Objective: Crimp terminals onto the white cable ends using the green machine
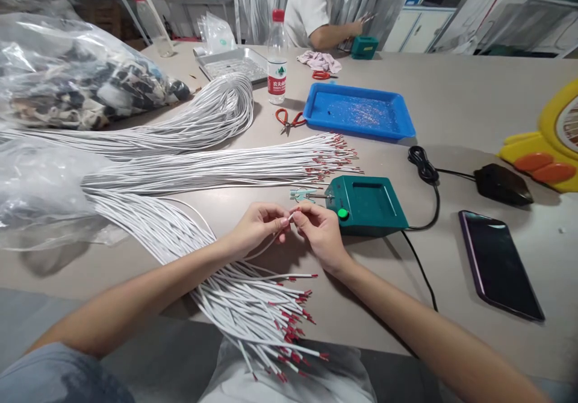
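Observation:
Between my fingertips is the end of a white cable [269,250]. My left hand [258,227] pinches it from the left, and my right hand [320,229] closes on its tip from the right; the very end is partly hidden by my fingers. Just behind my right hand stands a green machine [371,205] with a green knob and a metal shaft pointing left. Below my wrists spreads a bundle of white cables [235,294] with red ends. Another bundle of white cables [226,165], with orange-red ends, lies beyond my hands.
A blue tray [361,112] with small scraps, red-handled scissors [289,121] and a water bottle [277,59] stand farther back. A phone [501,264], black adapter [503,184] and yellow fan [548,144] are right. A co-worker [311,8] sits across the table.

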Tool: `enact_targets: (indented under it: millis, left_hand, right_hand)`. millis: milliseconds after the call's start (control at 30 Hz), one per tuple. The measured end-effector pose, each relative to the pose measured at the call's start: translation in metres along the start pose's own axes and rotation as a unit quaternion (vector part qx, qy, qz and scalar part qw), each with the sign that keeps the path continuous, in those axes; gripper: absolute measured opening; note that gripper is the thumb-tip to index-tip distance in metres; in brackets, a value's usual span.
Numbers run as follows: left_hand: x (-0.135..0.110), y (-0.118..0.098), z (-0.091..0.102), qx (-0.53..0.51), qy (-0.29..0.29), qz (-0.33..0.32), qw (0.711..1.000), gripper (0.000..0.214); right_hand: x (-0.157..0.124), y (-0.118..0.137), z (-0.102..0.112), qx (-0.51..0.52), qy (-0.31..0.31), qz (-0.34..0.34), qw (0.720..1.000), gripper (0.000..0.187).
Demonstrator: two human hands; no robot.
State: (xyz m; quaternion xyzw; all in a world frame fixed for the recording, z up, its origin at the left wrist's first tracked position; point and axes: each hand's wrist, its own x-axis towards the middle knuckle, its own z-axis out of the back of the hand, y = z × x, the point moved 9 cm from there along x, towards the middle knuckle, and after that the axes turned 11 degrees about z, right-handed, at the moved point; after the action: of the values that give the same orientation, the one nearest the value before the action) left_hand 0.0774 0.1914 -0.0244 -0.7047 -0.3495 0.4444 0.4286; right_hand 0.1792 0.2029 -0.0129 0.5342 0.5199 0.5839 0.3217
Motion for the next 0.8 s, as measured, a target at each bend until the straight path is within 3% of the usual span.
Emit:
enact_targets:
  millis: [333, 467, 600, 800]
  left_hand:
    - [-0.001, 0.005, -0.013, -0.016, 0.083, 0.037, 0.996, 0.029]
    - [-0.002, 0.003, -0.011, -0.042, 0.068, 0.031, 0.996, 0.029]
    - [-0.003, -0.001, -0.01, -0.066, 0.052, 0.02, 0.996, 0.029]
    - [0.0, -0.001, -0.005, -0.088, 0.032, 0.024, 0.995, 0.027]
  right_hand:
    - [-0.002, 0.006, -0.003, 0.051, 0.004, 0.003, 0.999, 0.021]
    - [-0.008, 0.012, 0.005, 0.026, -0.059, 0.035, 0.997, 0.018]
    - [-0.016, 0.005, 0.012, 0.026, -0.128, 0.019, 0.991, 0.019]
    - [-0.008, 0.004, -0.007, -0.014, -0.016, 0.012, 1.0, 0.024]
